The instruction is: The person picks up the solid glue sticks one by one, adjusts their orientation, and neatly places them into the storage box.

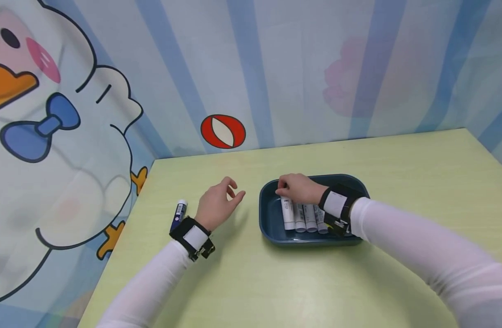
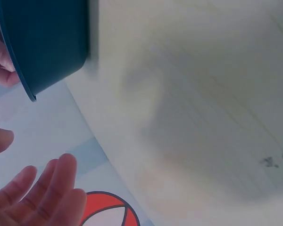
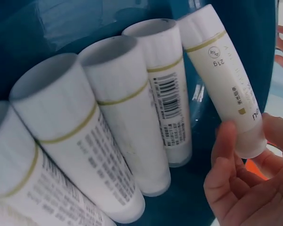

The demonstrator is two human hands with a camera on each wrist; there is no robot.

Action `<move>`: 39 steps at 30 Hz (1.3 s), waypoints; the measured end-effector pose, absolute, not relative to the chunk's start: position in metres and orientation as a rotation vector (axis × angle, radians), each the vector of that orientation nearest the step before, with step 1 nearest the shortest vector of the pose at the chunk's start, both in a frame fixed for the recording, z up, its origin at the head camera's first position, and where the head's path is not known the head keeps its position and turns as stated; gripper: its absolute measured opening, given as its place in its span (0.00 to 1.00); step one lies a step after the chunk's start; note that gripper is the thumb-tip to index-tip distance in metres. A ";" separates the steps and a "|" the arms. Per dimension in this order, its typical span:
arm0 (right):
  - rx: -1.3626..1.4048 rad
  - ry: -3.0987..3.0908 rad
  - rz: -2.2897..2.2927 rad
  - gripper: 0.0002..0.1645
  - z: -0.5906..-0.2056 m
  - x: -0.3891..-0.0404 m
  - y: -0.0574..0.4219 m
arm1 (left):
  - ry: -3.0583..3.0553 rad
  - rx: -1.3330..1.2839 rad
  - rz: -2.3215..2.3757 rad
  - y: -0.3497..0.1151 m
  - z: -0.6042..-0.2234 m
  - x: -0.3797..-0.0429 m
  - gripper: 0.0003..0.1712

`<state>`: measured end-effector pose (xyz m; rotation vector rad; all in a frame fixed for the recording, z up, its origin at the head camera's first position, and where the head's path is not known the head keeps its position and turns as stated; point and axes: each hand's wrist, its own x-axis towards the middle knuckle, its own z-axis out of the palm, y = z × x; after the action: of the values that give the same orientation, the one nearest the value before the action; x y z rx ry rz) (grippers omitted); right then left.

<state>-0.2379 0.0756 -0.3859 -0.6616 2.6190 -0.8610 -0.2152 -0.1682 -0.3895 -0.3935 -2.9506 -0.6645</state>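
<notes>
My right hand (image 1: 302, 189) reaches over a dark teal tray (image 1: 271, 216) and pinches one end of a white glue stick (image 3: 228, 84) between thumb and fingers. That glue stick is at the left end of a row, tilted a little away from its neighbours in the right wrist view. Several more white glue sticks (image 3: 125, 122) lie side by side in the tray, some partly covered by my wrist in the head view. Left of the tray, my left hand (image 1: 218, 207) hovers over the table with fingers loosely bent, holding nothing.
A dark blue tube with a white cap (image 1: 179, 213) lies on the pale yellow table (image 1: 242, 282), just left of my left wrist. Behind the table hangs a striped cloth backdrop (image 1: 292, 91) with cartoon prints. Each wrist wears a black strap with a small camera.
</notes>
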 end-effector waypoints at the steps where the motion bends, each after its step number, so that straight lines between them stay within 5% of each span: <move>1: -0.664 2.633 -0.836 0.11 -0.388 -0.238 0.075 | -2.953 -0.386 -0.658 -0.170 -0.390 -0.215 0.18; 17: -0.532 2.824 -0.716 0.13 -0.392 -0.232 0.057 | -2.965 -0.378 -0.620 -0.175 -0.392 -0.214 0.18; 34: -0.694 2.844 -0.472 0.02 -0.406 -0.231 0.051 | -3.009 -0.347 -0.615 -0.181 -0.391 -0.211 0.17; 39: -0.760 2.829 -0.389 0.11 -0.393 -0.220 0.055 | -3.020 -0.313 -0.609 -0.188 -0.388 -0.209 0.18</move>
<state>-0.2202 0.0546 -0.3930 -0.7601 2.8294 -0.3891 -0.2088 -0.1877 -0.3877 -0.3129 -3.0195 -0.6089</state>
